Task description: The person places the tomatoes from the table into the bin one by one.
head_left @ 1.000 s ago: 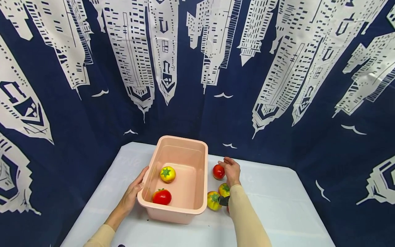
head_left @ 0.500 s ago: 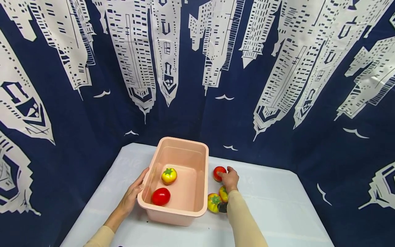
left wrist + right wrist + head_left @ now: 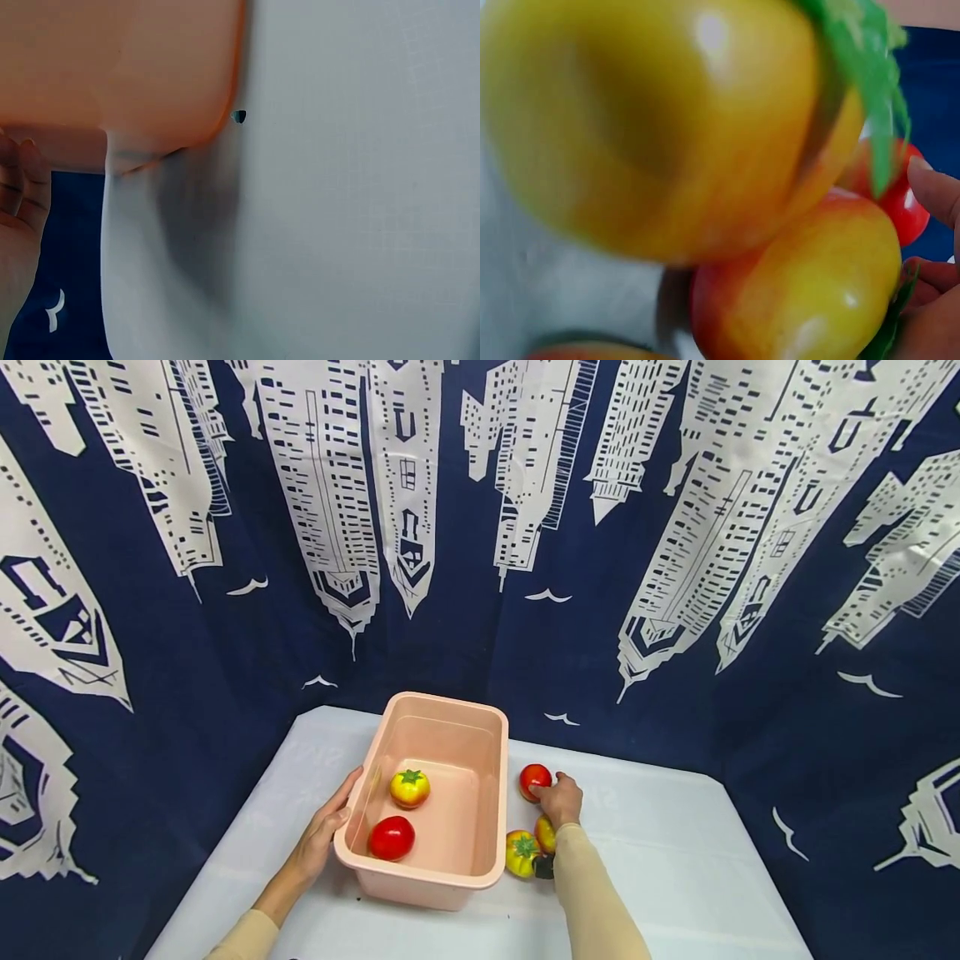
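Note:
My left hand (image 3: 322, 831) rests against the left side of a pink plastic bin (image 3: 431, 875), fingers along its outer wall. Those fingers also touch the bin's underside edge in the left wrist view. Inside the bin lie a yellow tomato (image 3: 409, 789) with a green leafy top and a red tomato (image 3: 392, 837). Right of the bin, my right hand (image 3: 562, 800) grips another red tomato (image 3: 533, 777), thumb on its near side. Two yellow-orange tomatoes (image 3: 521, 853) sit just below that hand, one partly under the wrist; they loom large in the right wrist view.
Everything stands on a table with a white cover (image 3: 675, 860). A dark blue curtain (image 3: 480, 652) printed with white buildings hangs behind and around it. A small black camera (image 3: 543, 866) on the right wrist overlaps the yellow tomatoes.
My right hand has lowered from above and right of the red tomato until its thumb lies on it. In the bin, the red tomato has rolled so its green top no longer shows.

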{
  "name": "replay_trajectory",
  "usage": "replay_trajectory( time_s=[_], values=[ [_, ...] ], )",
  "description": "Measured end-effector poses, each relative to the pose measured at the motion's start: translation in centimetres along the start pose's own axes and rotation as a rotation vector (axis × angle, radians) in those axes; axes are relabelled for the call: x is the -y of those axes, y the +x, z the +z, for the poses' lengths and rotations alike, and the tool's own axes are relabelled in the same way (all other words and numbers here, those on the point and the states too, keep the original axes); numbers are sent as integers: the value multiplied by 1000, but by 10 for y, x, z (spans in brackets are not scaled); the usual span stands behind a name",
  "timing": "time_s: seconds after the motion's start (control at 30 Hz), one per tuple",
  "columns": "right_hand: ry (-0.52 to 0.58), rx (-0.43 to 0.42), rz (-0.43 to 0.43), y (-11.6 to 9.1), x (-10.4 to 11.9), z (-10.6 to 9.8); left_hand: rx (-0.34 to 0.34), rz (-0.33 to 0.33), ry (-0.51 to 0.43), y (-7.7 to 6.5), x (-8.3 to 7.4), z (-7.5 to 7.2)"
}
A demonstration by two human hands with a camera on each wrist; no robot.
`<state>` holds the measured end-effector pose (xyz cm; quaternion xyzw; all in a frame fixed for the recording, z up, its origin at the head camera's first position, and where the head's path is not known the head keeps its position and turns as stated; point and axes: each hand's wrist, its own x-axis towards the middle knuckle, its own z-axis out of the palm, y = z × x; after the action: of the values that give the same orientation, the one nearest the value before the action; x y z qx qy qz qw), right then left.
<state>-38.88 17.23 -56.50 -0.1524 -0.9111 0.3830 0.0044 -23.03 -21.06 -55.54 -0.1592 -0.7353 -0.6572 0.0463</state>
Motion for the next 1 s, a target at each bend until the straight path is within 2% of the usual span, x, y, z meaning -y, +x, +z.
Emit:
replay_trajectory(
  time_s=[0.23, 0.43, 1.0],
  values=[
    [-47, 25, -26, 5, -3, 0, -14, -1, 2, 0, 2, -1],
    [-44, 51, 3, 7, -7, 4, -10, 14, -10, 0, 4, 0],
    [-61, 16, -75, 9, -5, 11, -14, 0, -6, 0, 5, 1]
  ],
)
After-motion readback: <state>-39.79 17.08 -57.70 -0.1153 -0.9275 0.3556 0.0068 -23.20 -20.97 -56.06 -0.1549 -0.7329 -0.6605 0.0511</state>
